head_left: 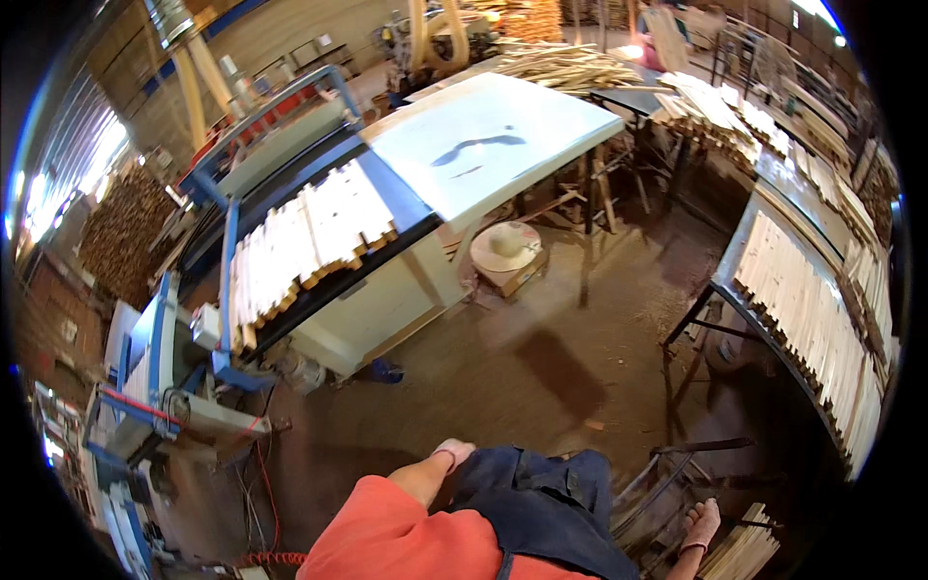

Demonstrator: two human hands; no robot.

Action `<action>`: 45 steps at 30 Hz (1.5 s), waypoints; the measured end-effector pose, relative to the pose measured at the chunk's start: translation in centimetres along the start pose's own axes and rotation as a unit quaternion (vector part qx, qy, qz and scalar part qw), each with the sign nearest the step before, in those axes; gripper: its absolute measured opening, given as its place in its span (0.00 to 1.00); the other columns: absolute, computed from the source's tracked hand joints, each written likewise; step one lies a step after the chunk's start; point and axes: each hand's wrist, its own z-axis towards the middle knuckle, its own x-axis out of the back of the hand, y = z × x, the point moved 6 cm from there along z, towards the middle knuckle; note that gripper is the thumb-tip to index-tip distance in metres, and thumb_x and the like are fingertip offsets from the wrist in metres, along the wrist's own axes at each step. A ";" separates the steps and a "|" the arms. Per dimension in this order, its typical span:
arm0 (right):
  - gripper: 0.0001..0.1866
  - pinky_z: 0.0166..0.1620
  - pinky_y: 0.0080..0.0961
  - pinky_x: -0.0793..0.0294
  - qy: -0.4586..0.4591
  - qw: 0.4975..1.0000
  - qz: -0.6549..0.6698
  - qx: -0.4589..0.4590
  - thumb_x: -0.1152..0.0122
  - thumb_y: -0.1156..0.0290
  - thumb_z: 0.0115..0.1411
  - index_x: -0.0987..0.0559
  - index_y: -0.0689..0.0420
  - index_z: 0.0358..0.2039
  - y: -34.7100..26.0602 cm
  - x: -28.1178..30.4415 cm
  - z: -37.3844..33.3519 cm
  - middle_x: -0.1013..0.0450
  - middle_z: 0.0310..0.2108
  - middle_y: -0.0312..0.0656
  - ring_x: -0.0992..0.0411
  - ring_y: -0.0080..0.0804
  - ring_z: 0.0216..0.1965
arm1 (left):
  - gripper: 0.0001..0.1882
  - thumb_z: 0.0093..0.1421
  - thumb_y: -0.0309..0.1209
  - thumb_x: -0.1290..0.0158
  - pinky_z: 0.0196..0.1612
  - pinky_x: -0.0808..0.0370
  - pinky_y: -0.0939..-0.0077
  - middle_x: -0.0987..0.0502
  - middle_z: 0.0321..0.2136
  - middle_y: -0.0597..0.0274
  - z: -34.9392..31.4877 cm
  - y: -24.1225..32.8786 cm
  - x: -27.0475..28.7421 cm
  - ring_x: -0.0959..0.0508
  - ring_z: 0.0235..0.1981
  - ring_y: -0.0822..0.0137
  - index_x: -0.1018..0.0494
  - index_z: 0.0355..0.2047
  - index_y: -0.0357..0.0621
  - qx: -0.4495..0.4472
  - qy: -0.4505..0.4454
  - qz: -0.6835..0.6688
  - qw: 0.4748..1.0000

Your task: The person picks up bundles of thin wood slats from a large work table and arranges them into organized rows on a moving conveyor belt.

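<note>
My left hand is beside my left thigh, at the edge of my dark apron; its fingers are too small and blurred to read. Out to the lower right, my right hand has its fingers curled in. Whatever they hold, if anything, cannot be made out. Close by that hand are a dark metal frame and a bundle of pale wood strips. A pinkish band shows at each wrist.
At left, a blue-framed machine carries a row of wood strips. A white-topped table adjoins it. On the right, another table bears rows of strips. A round pale container sits on the floor; a red coiled hose lies lower left.
</note>
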 end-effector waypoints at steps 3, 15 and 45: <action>0.09 0.24 0.27 0.49 -0.077 0.994 -0.069 0.022 0.47 0.63 0.79 0.34 0.51 0.51 3.3 -0.2 -1.8 0.44 0.24 0.29 0.51 0.20 0.21 | 0.31 0.71 0.52 0.53 0.66 0.28 0.55 0.20 0.61 0.44 -0.8 -3.0 -1.8 0.23 0.64 0.46 0.19 0.57 0.39 -0.020 0.146 -0.182 0.972; 0.35 0.69 0.32 0.30 -0.027 0.926 -0.320 0.198 0.35 0.60 0.68 0.27 0.67 0.70 10.6 13.3 -30.4 0.25 0.67 0.52 0.26 0.39 0.66 | 0.24 0.72 0.44 0.55 0.65 0.26 0.56 0.19 0.60 0.44 -28.4 -17.7 -18.7 0.21 0.64 0.46 0.18 0.56 0.46 -0.038 -0.081 0.084 0.992; 0.53 0.66 0.45 0.25 0.113 0.860 -0.484 -0.118 0.34 0.46 0.58 0.41 0.55 0.78 14.2 73.3 -14.1 0.26 0.63 0.63 0.26 0.57 0.65 | 0.26 0.69 0.43 0.46 0.64 0.26 0.61 0.18 0.57 0.40 -38.4 20.2 -66.6 0.20 0.60 0.46 0.20 0.54 0.31 -0.198 -0.059 0.140 0.968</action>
